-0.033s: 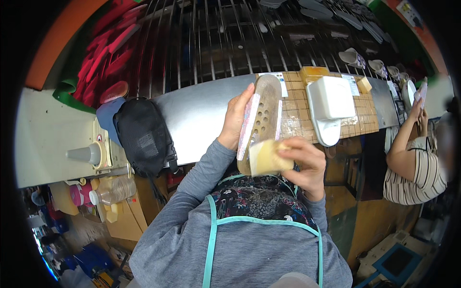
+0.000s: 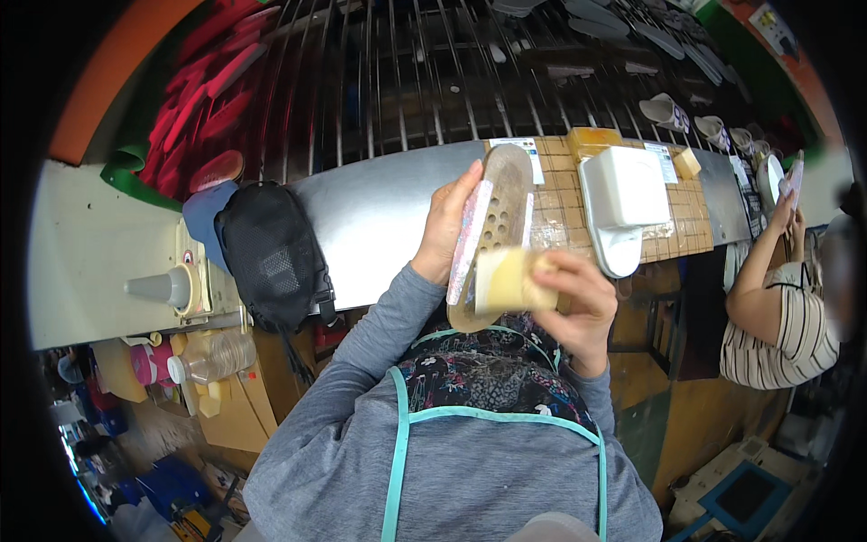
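Observation:
My left hand (image 2: 444, 226) is closed around the left side of a shoe sole (image 2: 511, 181), thumb along its edge. The sole is brownish-grey, stands upright in front of my chest, and has round holes in its middle. Pale pink patterned strips run along its sides. A thick yellow sponge (image 2: 502, 280) covers part of the sole's lower half, gripped from the right by my right hand (image 2: 578, 303). Motion blurs the sponge and my right fingers. Whether the sponge presses on the sole cannot be told for certain.
On the bench stand a white container (image 2: 625, 194), a yellow block (image 2: 593, 140) and a black bag (image 2: 268, 257). Metal bars (image 2: 397, 81) carrying shoe parts run behind it. Another person in a striped top (image 2: 768, 339) works at the right. A grey cone (image 2: 158, 287) sits at the left.
The sponge and my right hand have shifted slightly up and to the right over the sole. My left hand's hold on the sole looks the same.

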A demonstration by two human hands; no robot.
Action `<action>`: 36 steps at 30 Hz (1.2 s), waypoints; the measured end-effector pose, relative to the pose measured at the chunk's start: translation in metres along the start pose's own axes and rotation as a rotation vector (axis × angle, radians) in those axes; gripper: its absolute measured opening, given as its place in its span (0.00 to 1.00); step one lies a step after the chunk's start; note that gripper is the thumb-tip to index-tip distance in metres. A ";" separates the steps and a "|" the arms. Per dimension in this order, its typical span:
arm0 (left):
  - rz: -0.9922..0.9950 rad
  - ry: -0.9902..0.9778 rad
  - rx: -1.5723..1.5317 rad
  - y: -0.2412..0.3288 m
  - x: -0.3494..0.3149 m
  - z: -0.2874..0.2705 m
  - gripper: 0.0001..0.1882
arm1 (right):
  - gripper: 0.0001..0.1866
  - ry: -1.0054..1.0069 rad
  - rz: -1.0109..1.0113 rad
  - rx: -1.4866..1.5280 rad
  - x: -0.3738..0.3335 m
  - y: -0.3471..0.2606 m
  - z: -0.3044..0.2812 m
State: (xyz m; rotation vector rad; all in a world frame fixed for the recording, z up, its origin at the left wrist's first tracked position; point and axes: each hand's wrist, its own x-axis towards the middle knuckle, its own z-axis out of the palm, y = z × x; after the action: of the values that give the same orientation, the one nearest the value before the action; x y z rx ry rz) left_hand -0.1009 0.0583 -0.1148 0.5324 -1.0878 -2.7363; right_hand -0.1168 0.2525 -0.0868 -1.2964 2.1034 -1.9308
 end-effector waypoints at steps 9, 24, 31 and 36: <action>0.074 -0.045 0.123 0.005 -0.010 0.001 0.19 | 0.23 0.175 -0.163 -0.157 0.033 0.022 0.015; 0.120 -0.004 0.214 0.013 0.000 0.012 0.19 | 0.22 -0.005 -0.164 -0.169 0.029 0.025 0.001; 0.144 0.012 0.180 0.016 0.015 0.029 0.18 | 0.23 0.025 -0.156 -0.143 0.019 0.025 0.000; 0.195 0.035 0.192 0.022 0.031 0.037 0.18 | 0.23 0.008 -0.168 -0.136 0.014 0.024 -0.001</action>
State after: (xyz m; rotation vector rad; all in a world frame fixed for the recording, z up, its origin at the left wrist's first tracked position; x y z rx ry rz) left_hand -0.1437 0.0571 -0.0833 0.4699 -1.3269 -2.4632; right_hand -0.1397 0.2436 -0.0998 -1.5400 2.2318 -1.8818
